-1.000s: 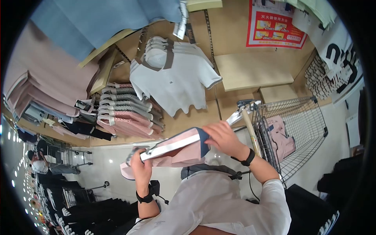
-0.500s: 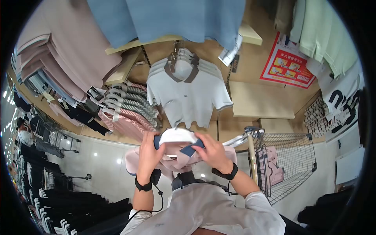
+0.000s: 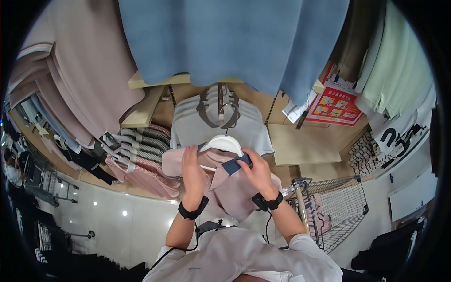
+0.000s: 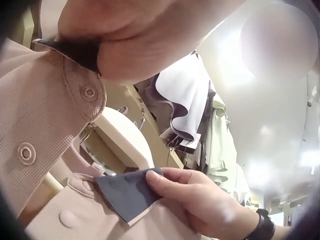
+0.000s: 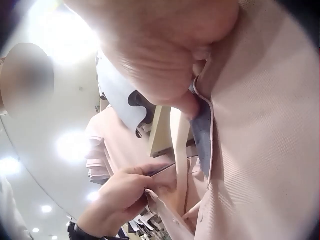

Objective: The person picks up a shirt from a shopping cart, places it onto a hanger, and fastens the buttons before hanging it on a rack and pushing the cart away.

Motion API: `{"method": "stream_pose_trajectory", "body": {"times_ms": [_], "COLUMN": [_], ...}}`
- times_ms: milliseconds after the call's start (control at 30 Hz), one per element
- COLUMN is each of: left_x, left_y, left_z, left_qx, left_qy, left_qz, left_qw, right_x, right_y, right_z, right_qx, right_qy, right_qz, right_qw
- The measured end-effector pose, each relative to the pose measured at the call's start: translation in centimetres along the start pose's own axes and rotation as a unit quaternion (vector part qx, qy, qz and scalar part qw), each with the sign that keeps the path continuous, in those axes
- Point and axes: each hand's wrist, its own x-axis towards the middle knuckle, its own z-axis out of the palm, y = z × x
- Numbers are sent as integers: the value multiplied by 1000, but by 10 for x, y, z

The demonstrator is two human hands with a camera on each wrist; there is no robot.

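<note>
I hold a pale pink polo shirt [image 3: 235, 190] with a navy collar [image 3: 233, 165] up in front of me on a white hanger [image 3: 225, 142]. My left hand [image 3: 192, 171] grips the shirt's left collar and placket edge [image 4: 75, 65], where snap buttons [image 4: 89, 92] show. My right hand [image 3: 256, 173] pinches the navy collar flap [image 4: 127, 192] on the right side. The hanger's hook reaches up toward the white polos [image 3: 221, 124] hung on the wall rail behind.
A large blue shirt [image 3: 230, 42] hangs overhead, with pink shirts [image 3: 70, 75] at the left and pale green ones [image 3: 399, 70] at the right. Folded striped shirts [image 3: 141, 155] fill a shelf at the left. A wire shopping cart [image 3: 338, 211] with pink clothes stands at my right.
Both hands have lifted the pink shirt and hanger higher, toward the rail with the white polos. The shirt now hangs down from the hanger instead of lying bunched.
</note>
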Motion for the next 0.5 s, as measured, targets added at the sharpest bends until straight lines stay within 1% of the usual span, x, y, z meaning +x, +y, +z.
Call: {"method": "stream_pose_trajectory", "body": {"times_ms": [67,100,133,200,233,300,333,400,433,467,500], "left_x": [6,9,8,5,2,2,3,3,2,-1,-3], "left_y": [-4,-7,-17,-40,-47,-58,-60,-61,-64,-70,-73], "left_z": [10,13,18,30,31,30,29,30,32,37,39], "left_qx": [-12,-32,-36,-42,-47,-21,-23,-15,-18,-36,-50], "left_qy": [-4,-30,-33,-85,-89,-134,-140,-141,-149,-125,-95], "left_qz": [6,-10,-12,1,-1,27,25,11,8,-18,-43], "left_qw": [1000,999,999,995,995,990,990,990,989,991,993], "right_x": [7,8,7,6,2,-2,0,7,7,6,9], "right_y": [5,10,16,24,27,32,34,40,44,48,51], "right_z": [13,21,28,38,42,49,52,52,51,51,51], "right_qx": [-10,-14,-28,-47,-39,-20,-21,-77,-74,-80,-133], "right_qy": [15,14,9,5,2,15,13,35,-8,-10,-13], "right_qz": [-9,-7,-9,-8,6,20,26,-66,-23,-9,8], "right_qw": [1000,1000,1000,999,999,1000,999,994,997,997,991]}}
